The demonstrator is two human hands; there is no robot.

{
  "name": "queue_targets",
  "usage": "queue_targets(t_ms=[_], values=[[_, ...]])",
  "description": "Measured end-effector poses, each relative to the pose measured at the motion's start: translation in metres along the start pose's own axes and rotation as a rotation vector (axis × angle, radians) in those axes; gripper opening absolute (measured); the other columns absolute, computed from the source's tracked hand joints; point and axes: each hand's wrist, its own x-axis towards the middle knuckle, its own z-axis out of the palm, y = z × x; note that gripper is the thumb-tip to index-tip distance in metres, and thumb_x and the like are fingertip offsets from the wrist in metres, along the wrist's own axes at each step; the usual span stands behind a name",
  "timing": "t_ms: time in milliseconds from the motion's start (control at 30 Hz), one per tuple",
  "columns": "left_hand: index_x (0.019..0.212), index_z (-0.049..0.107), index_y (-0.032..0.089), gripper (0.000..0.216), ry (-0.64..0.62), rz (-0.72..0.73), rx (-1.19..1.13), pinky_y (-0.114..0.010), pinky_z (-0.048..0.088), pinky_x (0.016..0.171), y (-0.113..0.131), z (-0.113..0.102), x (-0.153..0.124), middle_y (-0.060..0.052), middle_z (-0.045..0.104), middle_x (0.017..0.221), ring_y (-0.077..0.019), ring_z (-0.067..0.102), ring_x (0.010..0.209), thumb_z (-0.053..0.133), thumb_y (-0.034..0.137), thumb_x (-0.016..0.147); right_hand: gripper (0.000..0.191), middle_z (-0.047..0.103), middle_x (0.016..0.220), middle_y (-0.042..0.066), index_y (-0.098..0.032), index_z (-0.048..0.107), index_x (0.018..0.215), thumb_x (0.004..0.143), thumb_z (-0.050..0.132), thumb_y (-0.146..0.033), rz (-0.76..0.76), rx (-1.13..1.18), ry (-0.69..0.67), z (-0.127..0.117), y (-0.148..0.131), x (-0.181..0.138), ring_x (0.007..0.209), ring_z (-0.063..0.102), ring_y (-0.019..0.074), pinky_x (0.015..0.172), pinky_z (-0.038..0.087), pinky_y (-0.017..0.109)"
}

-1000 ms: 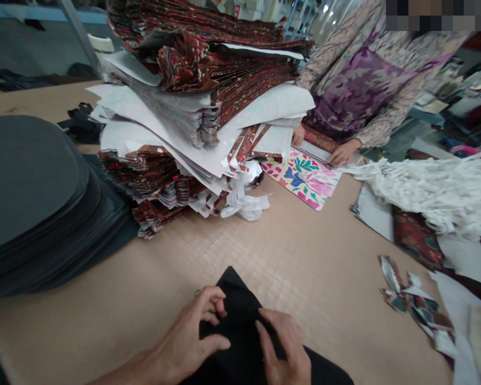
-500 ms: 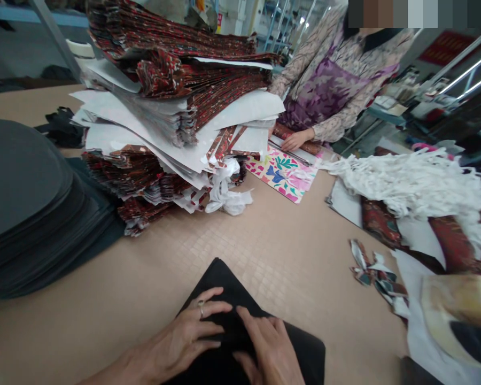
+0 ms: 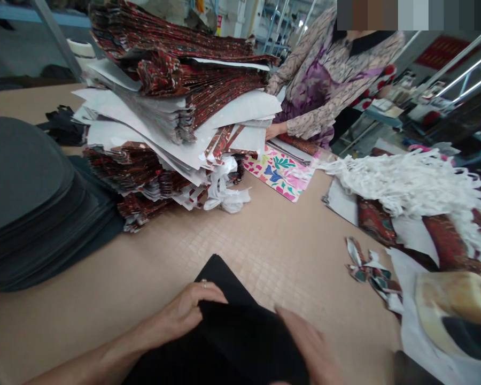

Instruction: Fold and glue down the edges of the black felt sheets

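A piece of black fabric (image 3: 240, 331) lies on the tan table (image 3: 152, 267) right in front of me. My left hand (image 3: 188, 307), with a ring on one finger, has its fingers curled around the fabric's left edge and grips it. My right hand (image 3: 312, 347) rests on the fabric's right side, blurred by motion, so its fingers are unclear.
A stack of dark grey oval pieces (image 3: 28, 198) sits at the left. A tall pile of red patterned and white sheets (image 3: 176, 107) stands behind. A person in a purple floral top (image 3: 324, 80) works opposite, hand by a colourful flowered sheet (image 3: 280, 171). White strips (image 3: 409, 182) and scraps (image 3: 369, 270) lie right.
My left hand went from lying flat on the black fabric to gripping its edge. My right hand slid right and toward me. The person opposite shifted an arm.
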Motion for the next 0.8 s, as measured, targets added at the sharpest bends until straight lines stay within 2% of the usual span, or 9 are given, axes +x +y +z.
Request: queue_targets(t_ms=[67,100,200,267,367,533,800], values=[[0.090,0.067,0.017,0.026,0.081,-0.104,-0.099,-0.027,0.044,0.078,-0.003,-0.003,0.007,-0.003,0.065,0.091,-0.0181,0.057,0.085,0.049,0.018,0.071,0.088,0.057,0.120,0.008,-0.027,0.032,0.135,0.059,0.072,-0.044,0.006,0.146,-0.111,0.026,-0.023,0.039,0.104,0.058,0.0275,0.080,0.050,0.038],[0.090,0.066,0.015,0.024,0.125,-0.179,-0.148,-0.027,0.044,0.076,-0.005,-0.004,0.011,-0.003,0.065,0.090,-0.0186,0.058,0.084,0.052,0.023,0.071,0.082,0.063,0.110,0.008,-0.024,0.036,0.133,0.060,0.072,-0.040,0.050,0.199,-0.105,0.039,-0.032,0.055,0.096,0.061,0.0261,0.077,0.051,0.037],[0.087,0.061,0.011,0.030,0.182,-0.383,-0.301,-0.025,0.044,0.060,-0.011,-0.007,0.021,-0.003,0.064,0.080,-0.0175,0.058,0.072,0.056,0.035,0.070,0.046,0.068,0.090,0.006,-0.020,0.056,0.113,0.068,0.065,-0.029,0.221,0.303,-0.061,0.071,-0.043,0.085,0.081,0.065,0.0232,0.070,0.052,0.034],[0.079,0.058,0.011,0.028,0.186,-0.418,-0.361,-0.022,0.040,0.053,-0.015,-0.011,0.029,-0.001,0.060,0.071,-0.0141,0.054,0.063,0.058,0.037,0.068,0.035,0.069,0.088,0.006,-0.019,0.061,0.102,0.069,0.064,-0.030,0.284,0.372,-0.047,0.082,-0.042,0.095,0.080,0.065,0.0230,0.069,0.052,0.033],[0.069,0.055,0.012,0.020,0.219,-0.395,-0.370,-0.019,0.036,0.053,-0.019,-0.019,0.041,0.002,0.054,0.064,-0.0097,0.049,0.059,0.060,0.032,0.065,0.026,0.069,0.084,0.005,-0.018,0.064,0.092,0.072,0.062,-0.035,0.351,0.502,-0.031,0.087,-0.040,0.107,0.077,0.065,0.0215,0.068,0.052,0.030],[0.072,0.056,0.012,0.021,0.206,-0.437,-0.352,-0.018,0.032,0.043,-0.024,-0.029,0.053,0.004,0.048,0.057,-0.0073,0.041,0.047,0.058,0.031,0.064,0.026,0.069,0.081,0.005,-0.017,0.067,0.083,0.075,0.059,-0.040,0.439,0.623,0.022,0.094,-0.048,0.121,0.077,0.065,0.0200,0.072,0.051,0.029],[0.069,0.060,0.010,0.018,0.141,-0.505,-0.263,-0.016,0.034,0.039,-0.024,-0.040,0.058,0.004,0.048,0.053,-0.0066,0.044,0.041,0.055,0.028,0.067,0.024,0.066,0.070,0.004,-0.017,0.066,0.073,0.072,0.061,-0.041,0.465,0.671,0.125,0.098,-0.050,0.123,0.069,0.062,0.0176,0.063,0.050,0.026]])
